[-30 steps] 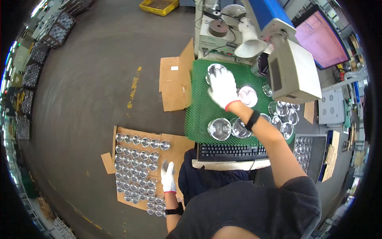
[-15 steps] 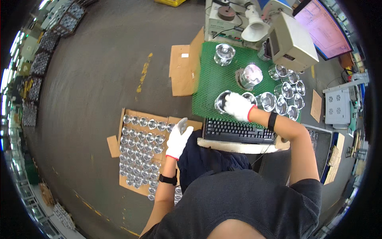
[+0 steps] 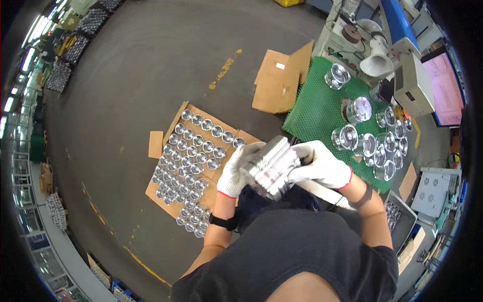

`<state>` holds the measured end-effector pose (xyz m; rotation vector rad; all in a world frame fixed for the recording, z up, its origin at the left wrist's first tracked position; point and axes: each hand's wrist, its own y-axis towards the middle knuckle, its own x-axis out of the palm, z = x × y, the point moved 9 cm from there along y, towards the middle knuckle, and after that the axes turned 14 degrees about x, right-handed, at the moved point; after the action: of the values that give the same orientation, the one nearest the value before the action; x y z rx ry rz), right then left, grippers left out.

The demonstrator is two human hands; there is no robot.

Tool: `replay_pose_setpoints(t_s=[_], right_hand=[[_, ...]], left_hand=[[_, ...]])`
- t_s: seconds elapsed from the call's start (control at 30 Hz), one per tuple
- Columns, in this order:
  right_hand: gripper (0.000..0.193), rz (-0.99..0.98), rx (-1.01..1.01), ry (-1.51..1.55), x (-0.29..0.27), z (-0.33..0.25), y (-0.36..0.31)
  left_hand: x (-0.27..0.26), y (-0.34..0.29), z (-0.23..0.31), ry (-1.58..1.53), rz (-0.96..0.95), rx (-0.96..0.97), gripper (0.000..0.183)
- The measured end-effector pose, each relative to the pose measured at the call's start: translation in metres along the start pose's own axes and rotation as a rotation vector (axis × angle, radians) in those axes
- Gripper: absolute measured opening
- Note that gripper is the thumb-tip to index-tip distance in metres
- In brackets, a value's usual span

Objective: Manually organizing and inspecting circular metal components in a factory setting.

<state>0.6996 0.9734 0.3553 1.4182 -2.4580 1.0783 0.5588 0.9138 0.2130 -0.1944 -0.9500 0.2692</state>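
Observation:
In front of my body, both hands in white gloves hold shiny metal work. My left hand [image 3: 236,171] is closed round the left side of a piston [image 3: 274,173], and my right hand [image 3: 322,163] grips its right side, fingers above and thumb below. Motion blurs the metal, so I cannot tell whether it is one piston or two pressed together. To the right, several more pistons [image 3: 345,137] stand on a green mesh mat [image 3: 314,103]. One piston [image 3: 358,109] sits on a dark round base there. Rows of pistons [image 3: 208,146] stand on cardboard at the left.
A cardboard box [image 3: 276,83] with its flap up adjoins the mat's left edge. Behind the mat stand a bench instrument [image 3: 337,48], a white horn-shaped piece [image 3: 377,63], a beige box-shaped display [image 3: 415,83] and a monitor [image 3: 445,85]. A grey cabinet [image 3: 425,194] is at far right.
My view has turned left. My right hand has left the mat and met my left hand before my body. The piston now lies between both hands.

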Motion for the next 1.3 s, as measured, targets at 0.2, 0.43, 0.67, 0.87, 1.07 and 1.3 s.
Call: replay_pose_setpoints(t_s=[0.2,0.43,0.67,0.87,1.07,1.3], right_hand=[[0.040,0.352,-0.015,-0.243,-0.049,0.002,-0.003],[0.097,0.577,-0.315,-0.274,-0.111,0.003,-0.086],[0.065,0.659,-0.219,0.945,-0.203,0.180,-0.131],[0.044,0.987,-0.213,1.450,-0.213,0.278,-0.221],[0.050,0.906,-0.464,1.229,-0.273,0.194,-0.230],[0.042,1.446,-0.319,-0.066,-0.381,0.103,-0.184]], left_hand=[[0.098,0.014,0.026,-0.512,-0.199,0.133,0.051],[0.169,0.045,-0.018,0.573,-0.458,0.126,0.039],[0.169,0.054,-0.207,0.636,-0.842,-0.911,0.049],[0.308,0.185,-0.225,1.867,-1.036,0.745,0.069],[0.306,0.234,-0.302,1.745,-1.077,0.521,0.076],[0.215,0.260,-0.211,0.827,-0.502,0.226,0.069]])
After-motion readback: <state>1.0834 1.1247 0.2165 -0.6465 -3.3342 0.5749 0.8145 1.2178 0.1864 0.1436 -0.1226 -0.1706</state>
